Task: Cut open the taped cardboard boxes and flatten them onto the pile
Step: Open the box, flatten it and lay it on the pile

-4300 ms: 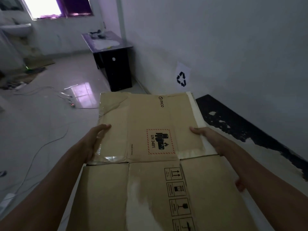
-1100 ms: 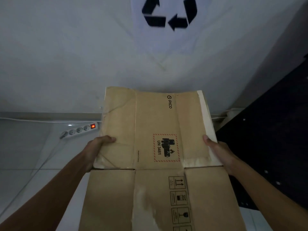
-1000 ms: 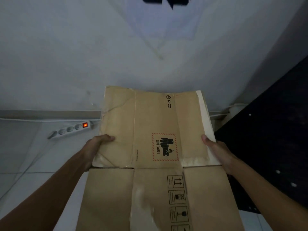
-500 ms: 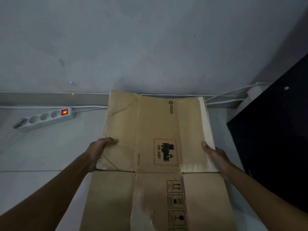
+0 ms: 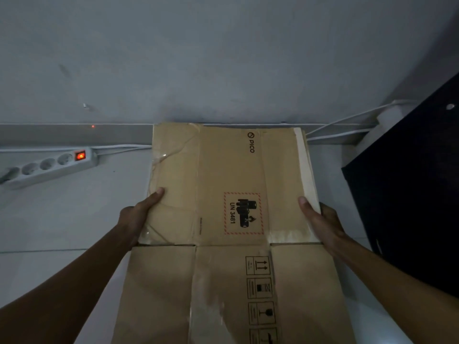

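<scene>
Head view: both hands held a flattened box over the floor by the wall.

The box [image 5: 223,194] was brown cardboard, opened flat, with its far edge at the base of the wall [image 5: 223,58] and its near part running out of the bottom of the frame. The left hand [image 5: 139,217] gripped the left edge, thumb on top and fingers hidden underneath. The right hand [image 5: 320,222] gripped the right edge the same way, thumb pressed on the upper face beside a pale strip. A red-bordered UN 3481 label [image 5: 243,213] sat between the hands, and handling symbols were printed nearer the person. A power strip [image 5: 47,166] with a lit red switch lay on the floor [image 5: 62,219] to the left, apart from the box. A dark cabinet [image 5: 409,194] stood to the right.
</scene>
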